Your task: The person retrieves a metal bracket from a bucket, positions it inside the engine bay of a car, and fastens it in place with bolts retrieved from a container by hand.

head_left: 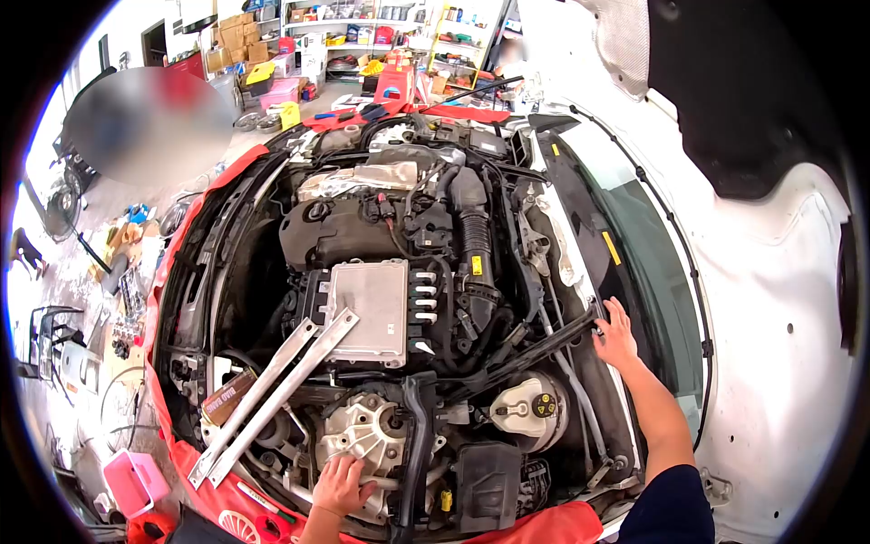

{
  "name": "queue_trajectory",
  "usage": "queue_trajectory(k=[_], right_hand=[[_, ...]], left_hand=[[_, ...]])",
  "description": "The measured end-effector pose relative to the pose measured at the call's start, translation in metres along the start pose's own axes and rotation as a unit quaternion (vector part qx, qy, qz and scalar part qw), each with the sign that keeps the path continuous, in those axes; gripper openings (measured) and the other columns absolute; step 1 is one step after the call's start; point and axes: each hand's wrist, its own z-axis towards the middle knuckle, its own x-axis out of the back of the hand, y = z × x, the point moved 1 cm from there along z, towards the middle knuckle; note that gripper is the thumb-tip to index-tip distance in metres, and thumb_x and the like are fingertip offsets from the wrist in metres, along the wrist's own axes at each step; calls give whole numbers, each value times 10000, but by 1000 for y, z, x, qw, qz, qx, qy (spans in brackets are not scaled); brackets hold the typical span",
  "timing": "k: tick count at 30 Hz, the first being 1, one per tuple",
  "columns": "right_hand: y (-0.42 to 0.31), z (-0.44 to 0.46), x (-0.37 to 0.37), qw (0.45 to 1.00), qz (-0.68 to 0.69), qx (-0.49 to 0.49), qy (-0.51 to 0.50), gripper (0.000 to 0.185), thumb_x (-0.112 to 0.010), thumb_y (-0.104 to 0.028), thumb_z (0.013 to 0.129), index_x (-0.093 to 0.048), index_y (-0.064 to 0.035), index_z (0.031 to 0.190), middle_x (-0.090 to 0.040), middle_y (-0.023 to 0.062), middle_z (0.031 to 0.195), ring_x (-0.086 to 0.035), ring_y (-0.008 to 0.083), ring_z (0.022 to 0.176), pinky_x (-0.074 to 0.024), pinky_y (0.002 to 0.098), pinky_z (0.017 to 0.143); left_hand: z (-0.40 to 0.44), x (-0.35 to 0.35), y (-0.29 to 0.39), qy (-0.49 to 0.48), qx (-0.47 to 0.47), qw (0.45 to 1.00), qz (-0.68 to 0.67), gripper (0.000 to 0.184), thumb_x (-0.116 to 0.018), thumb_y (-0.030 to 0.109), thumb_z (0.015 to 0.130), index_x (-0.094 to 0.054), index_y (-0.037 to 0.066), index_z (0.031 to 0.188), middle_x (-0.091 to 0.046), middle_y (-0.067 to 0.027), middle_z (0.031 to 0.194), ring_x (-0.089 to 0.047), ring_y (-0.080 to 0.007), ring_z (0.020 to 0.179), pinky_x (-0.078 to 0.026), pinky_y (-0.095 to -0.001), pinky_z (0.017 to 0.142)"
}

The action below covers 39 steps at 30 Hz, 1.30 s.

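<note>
My left hand (341,486) rests with fingers spread on the lower edge of a pale cast-metal strut tower (364,430). Out to the right, my right hand (618,335) has its thumb and fingers around the upper end of a long black strip (544,348) near the windshield base; the exact hold is partly hidden. Two flat silver metal bars (276,399) lie slantwise across the front of the engine bay, their upper ends on a square grey metal cover (370,310). A brake fluid reservoir (526,408) with a black cap sits between my hands.
Red protective covers (168,308) line the car's edges. A brown box (228,397) lies by the bars. The raised white hood (766,299) stands at right, beside the windshield (648,236). A pink basket (136,480) and scattered parts are on the floor; loaded shelves (353,23) stand behind.
</note>
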Motion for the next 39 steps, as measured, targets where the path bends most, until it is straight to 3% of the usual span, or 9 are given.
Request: queue_trajectory(k=[7,11,14,19,24,26,30,32,39], right_hand=[[4,-4,-8,998,2,-58,-8,214,-715,-147,741,-589,6,822,-446,176,1269,-311,349,1342,-320,450,1061],[9,-5,-12,1000,-25,-1,-2,255,-735,-167,726,-591,16,828,-444,177,1269,-321,345,1332,-320,452,1063],[13,-7,-22,997,-6,-66,-24,235,-723,-163,728,-608,7,844,-436,176,1294,-316,338,1339,-316,448,1067],[5,-5,-8,1000,-15,-6,-5,195,-697,-138,745,-612,3,849,-455,172,1271,-333,335,1331,-328,446,1054],[6,-4,-12,997,-4,-70,-13,140,-666,-106,754,-615,-8,840,-470,170,1251,-372,337,1300,-337,448,1041],[-2,-2,-1,1000,-30,3,4,177,-666,-146,773,-621,-12,879,-479,157,1231,-393,327,1275,-347,429,1031],[10,-5,-19,999,-34,8,-9,222,-693,-155,761,-598,9,877,-472,167,1195,-404,342,1244,-355,432,1017],[10,-7,-19,999,-28,-41,-3,281,-703,-182,761,-586,7,931,-471,166,1186,-418,341,1214,-359,440,1004],[4,33,-9,998,-40,-40,10,347,-671,-210,806,-589,-86,1120,-443,144,1304,-377,314,1281,-320,469,1025]], left_hand=[[-1,-2,0,1,2,1000,-4,486,-708,345,743,-540,48,1089,-548,-126,1053,-537,-327,967,-454,-429,844],[-1,-1,-1,2,-1,1000,0,480,-705,336,743,-538,45,1086,-546,-126,1051,-536,-328,961,-455,-428,839],[-1,-2,-3,2,-5,1000,-2,481,-707,336,738,-538,46,1083,-547,-124,1049,-537,-328,960,-456,-428,836],[-1,-2,-2,5,-8,1000,-6,482,-708,340,734,-540,50,1080,-549,-118,1043,-539,-326,954,-459,-428,827],[-1,-2,-2,19,-12,1000,-5,474,-709,334,733,-543,50,1075,-550,-117,1043,-544,-327,950,-462,-425,819],[0,-2,-2,20,-14,1000,-6,469,-708,332,735,-545,48,1071,-551,-117,1045,-545,-327,953,-462,-425,822],[0,1,-1,19,-12,1000,-17,459,-703,329,745,-548,43,1069,-552,-121,1050,-547,-326,963,-462,-424,832],[0,2,1,16,-10,1000,-18,458,-700,328,750,-546,43,1074,-552,-122,1052,-547,-326,965,-462,-423,836],[-2,-2,-3,11,-11,1000,-13,463,-693,337,759,-542,46,1086,-551,-120,1056,-548,-324,968,-459,-425,843]])
